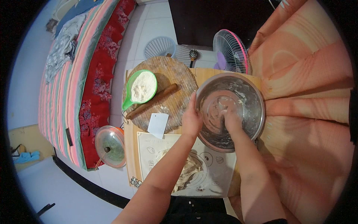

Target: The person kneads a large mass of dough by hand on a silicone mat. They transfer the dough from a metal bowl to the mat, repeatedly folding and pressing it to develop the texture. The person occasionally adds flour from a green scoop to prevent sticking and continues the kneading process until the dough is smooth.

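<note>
1. Bowl (254,112), wide and metal, sat at the right side of the wooden table (131,156), its inner wall smeared with pale residue.
2. The left hand (192,121) lay against the bowl's left rim; some of its fingers were hidden, so I could not tell whether they pinched the edge.
3. The right hand (232,119) reached down inside, fingers pointing at the bottom; I could not tell whether they were spread or pressed together.
4. A lump of dough (191,170) rested on the white mat (223,173), partly hidden by the left forearm.
5. Beyond the mat lay a round board (181,74), bearing a rolling pin (156,100) and a green scoop (128,99) filled with flour (144,87).
6. A white scraper (158,125) overlapped the board's near edge.
7. Past the table's far edge stood a basket (159,46) and a fan (231,50).
</note>
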The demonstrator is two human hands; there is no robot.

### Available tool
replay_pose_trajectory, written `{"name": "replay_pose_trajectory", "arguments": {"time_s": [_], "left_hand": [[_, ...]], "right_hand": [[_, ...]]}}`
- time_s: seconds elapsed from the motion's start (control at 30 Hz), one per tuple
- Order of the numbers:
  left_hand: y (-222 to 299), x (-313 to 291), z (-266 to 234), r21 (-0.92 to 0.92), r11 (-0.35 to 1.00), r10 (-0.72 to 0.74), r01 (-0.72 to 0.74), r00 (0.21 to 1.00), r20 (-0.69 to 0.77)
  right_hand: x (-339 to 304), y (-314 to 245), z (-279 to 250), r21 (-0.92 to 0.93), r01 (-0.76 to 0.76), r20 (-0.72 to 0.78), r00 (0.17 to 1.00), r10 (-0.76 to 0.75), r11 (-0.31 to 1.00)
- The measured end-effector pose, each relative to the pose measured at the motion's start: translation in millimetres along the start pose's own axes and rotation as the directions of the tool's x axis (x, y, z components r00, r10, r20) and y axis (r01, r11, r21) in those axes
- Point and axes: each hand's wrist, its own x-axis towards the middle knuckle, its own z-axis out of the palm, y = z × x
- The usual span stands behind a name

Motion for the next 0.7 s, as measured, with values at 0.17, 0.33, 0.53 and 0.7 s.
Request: {"name": "replay_pose_trajectory", "arguments": {"time_s": [0.17,0.33,0.53,0.7], "left_hand": [[-3,-1,0,0.001,0.997,0.080,-0.080,0.994,-0.070],[-4,2,3,0.052,0.996,0.080,-0.076,0.994,-0.075],[-12,4,7,0.077,0.991,0.118,-0.111,0.989,-0.087],[-11,0,7,0.048,0.993,0.114,-0.110,0.990,-0.084]], "right_hand": [[20,16,-50,0.703,-0.592,0.455,0.800,0.391,0.393],[7,40,-49,0.317,0.160,0.137,0.968,-0.212,0.935],[-9,27,-62,-0.091,0.328,0.214,0.929,-0.303,0.940],[3,32,-58,-0.133,0.389,0.247,0.904,-0.350,0.912]]}}
